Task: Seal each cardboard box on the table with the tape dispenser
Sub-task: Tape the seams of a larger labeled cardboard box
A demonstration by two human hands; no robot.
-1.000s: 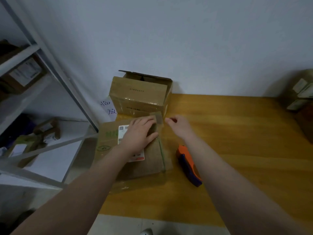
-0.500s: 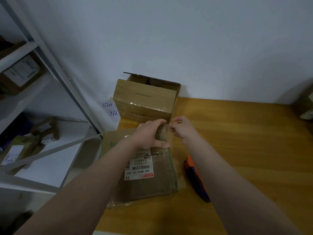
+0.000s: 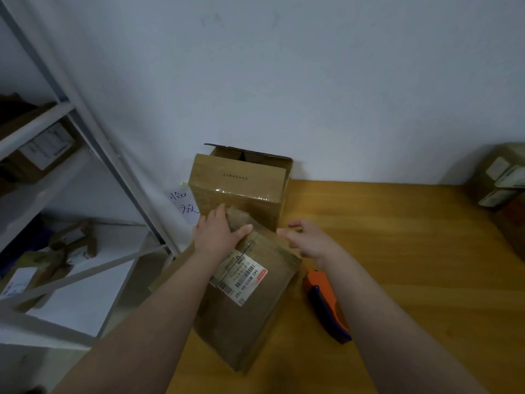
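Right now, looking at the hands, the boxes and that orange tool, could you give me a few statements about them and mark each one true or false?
1. The left hand rests on the labelled box. True.
2. The right hand holds the tape dispenser. False: the dispenser lies on the table beside the labelled box, and nothing shows in the right hand.
3. The box by the wall is open at the top. True.
4. The tape dispenser is green. False: it is orange and dark blue.
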